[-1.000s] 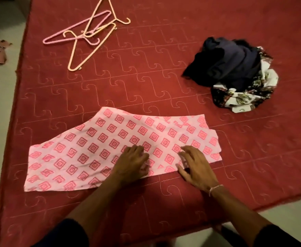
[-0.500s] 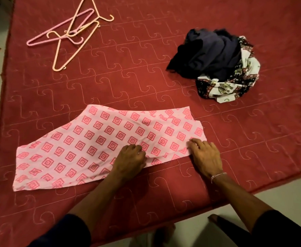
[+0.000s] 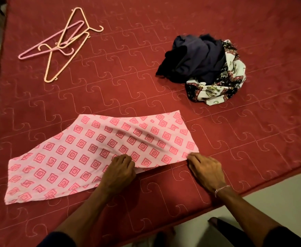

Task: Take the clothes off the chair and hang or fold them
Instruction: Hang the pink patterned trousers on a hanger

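Note:
A pink garment with a red diamond print lies spread on the red quilted bed. My left hand pinches its near edge at the middle, and the cloth ripples upward from there. My right hand pinches the garment's near right corner. A crumpled pile of a dark navy garment and a black-and-white patterned cloth sits at the far right.
Three plastic hangers, pink and pale orange, lie tangled at the far left of the bed. The bed's near edge runs diagonally at the lower right, with pale floor beyond it.
Both hands went from lying flat on the garment to pinching its near edge. The right hand slid to the right corner, and the cloth between the hands has lifted and wrinkled.

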`<action>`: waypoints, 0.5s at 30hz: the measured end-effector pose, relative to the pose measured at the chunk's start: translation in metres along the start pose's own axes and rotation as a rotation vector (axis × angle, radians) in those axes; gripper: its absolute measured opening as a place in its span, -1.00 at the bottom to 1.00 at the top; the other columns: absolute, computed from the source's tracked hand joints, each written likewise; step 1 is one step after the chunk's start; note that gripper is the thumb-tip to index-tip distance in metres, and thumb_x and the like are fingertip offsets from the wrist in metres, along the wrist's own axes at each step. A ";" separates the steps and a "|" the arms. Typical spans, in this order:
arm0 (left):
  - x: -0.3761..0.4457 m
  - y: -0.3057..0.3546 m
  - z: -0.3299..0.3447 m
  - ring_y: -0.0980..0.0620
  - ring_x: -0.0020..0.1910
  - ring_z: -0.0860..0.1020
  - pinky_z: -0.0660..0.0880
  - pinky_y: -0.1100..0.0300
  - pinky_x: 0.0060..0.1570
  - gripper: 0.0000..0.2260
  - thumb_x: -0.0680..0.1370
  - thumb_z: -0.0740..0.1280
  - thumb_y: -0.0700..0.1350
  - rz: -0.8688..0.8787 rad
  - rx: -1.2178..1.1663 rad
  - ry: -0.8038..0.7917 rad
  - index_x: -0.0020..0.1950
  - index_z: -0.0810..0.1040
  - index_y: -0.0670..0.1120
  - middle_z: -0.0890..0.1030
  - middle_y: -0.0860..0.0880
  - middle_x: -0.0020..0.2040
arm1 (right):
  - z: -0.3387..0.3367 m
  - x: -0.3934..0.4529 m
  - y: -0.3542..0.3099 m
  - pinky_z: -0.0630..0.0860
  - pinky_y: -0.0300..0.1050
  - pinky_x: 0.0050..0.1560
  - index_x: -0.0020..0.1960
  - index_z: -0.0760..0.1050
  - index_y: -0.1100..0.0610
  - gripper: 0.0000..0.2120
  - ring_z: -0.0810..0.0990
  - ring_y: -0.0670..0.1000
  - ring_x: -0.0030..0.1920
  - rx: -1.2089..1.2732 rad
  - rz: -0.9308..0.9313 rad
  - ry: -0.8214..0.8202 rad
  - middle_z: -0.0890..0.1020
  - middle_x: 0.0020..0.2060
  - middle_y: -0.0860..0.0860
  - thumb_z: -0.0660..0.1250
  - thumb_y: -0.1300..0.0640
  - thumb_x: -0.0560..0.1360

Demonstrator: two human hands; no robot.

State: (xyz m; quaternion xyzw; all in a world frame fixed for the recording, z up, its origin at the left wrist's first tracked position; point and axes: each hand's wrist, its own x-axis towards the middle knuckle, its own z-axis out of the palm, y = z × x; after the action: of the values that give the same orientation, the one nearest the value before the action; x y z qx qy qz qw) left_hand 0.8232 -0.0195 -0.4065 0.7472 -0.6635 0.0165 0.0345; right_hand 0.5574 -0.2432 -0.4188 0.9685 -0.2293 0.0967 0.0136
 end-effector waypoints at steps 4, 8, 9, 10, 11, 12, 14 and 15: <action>0.002 -0.003 0.002 -0.12 -0.05 0.60 0.58 -0.05 -0.05 -0.68 0.56 0.15 0.01 -0.011 -0.053 -0.103 -0.09 0.60 -0.16 0.64 -0.16 -0.04 | 0.003 0.005 -0.004 0.48 -0.10 -0.26 0.01 0.61 0.07 -0.75 0.62 -0.01 -0.27 0.031 0.036 -0.065 0.67 -0.08 -0.02 0.21 -0.03 0.57; 0.022 -0.005 -0.005 -0.09 -0.12 0.57 0.54 -0.01 -0.05 -0.67 0.54 0.22 0.09 -0.047 -0.116 -0.057 -0.10 0.61 -0.14 0.63 -0.11 -0.12 | -0.005 0.034 -0.003 0.33 -0.13 -0.29 -0.22 0.57 0.05 -0.67 0.41 -0.09 -0.40 0.164 0.160 0.021 0.61 -0.30 -0.09 0.25 -0.15 0.55; 0.032 -0.005 -0.008 -0.10 -0.13 0.58 0.54 -0.01 -0.06 -0.68 0.55 0.21 0.07 -0.052 -0.131 0.007 -0.10 0.61 -0.15 0.63 -0.11 -0.13 | -0.005 0.044 -0.002 0.33 -0.15 -0.31 -0.19 0.58 0.06 -0.65 0.39 -0.11 -0.39 0.191 0.187 0.038 0.60 -0.29 -0.08 0.21 -0.16 0.57; 0.043 -0.006 -0.011 -0.12 -0.12 0.58 0.54 -0.02 -0.06 -0.70 0.56 0.21 0.02 -0.062 -0.145 0.067 -0.09 0.61 -0.17 0.63 -0.13 -0.13 | -0.004 0.056 -0.001 0.35 -0.18 -0.31 -0.14 0.59 0.08 -0.62 0.39 -0.12 -0.37 0.213 0.215 0.049 0.61 -0.26 -0.06 0.18 -0.16 0.59; 0.055 -0.008 -0.014 -0.14 -0.09 0.58 0.54 -0.03 -0.06 -0.73 0.57 0.23 -0.03 -0.080 -0.156 0.124 -0.07 0.61 -0.19 0.63 -0.15 -0.10 | -0.004 0.069 0.000 0.37 -0.19 -0.31 -0.06 0.60 0.11 -0.61 0.41 -0.12 -0.33 0.240 0.249 0.047 0.61 -0.22 -0.03 0.15 -0.15 0.61; 0.067 -0.011 -0.017 -0.16 -0.06 0.58 0.54 -0.04 -0.05 -0.78 0.56 0.27 -0.07 -0.105 -0.162 0.154 -0.04 0.60 -0.20 0.63 -0.17 -0.07 | -0.002 0.083 0.001 0.41 -0.18 -0.28 0.03 0.60 0.13 -0.59 0.44 -0.11 -0.27 0.270 0.277 0.025 0.61 -0.16 -0.01 0.12 -0.15 0.61; 0.089 -0.018 -0.019 -0.20 0.03 0.57 0.54 -0.07 0.01 -0.78 0.50 0.41 -0.10 -0.147 -0.157 0.117 0.05 0.60 -0.22 0.62 -0.21 0.04 | -0.001 0.106 0.003 0.50 -0.11 -0.14 0.23 0.54 0.14 -0.53 0.48 -0.05 -0.10 0.323 0.269 -0.103 0.59 0.02 0.04 0.09 -0.17 0.60; 0.098 -0.023 -0.020 -0.22 0.10 0.56 0.53 -0.10 0.07 -0.68 0.48 0.45 -0.06 -0.167 -0.156 0.041 0.13 0.58 -0.22 0.61 -0.22 0.11 | -0.001 0.117 0.005 0.52 -0.05 -0.04 0.33 0.48 0.12 -0.47 0.48 -0.02 -0.01 0.331 0.236 -0.207 0.56 0.11 0.06 0.09 -0.21 0.57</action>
State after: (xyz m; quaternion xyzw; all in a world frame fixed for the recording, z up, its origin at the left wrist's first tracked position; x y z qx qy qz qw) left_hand 0.8577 -0.1123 -0.3807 0.7945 -0.5973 -0.0229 0.1071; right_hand 0.6576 -0.2992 -0.3957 0.9288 -0.3220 0.0339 -0.1805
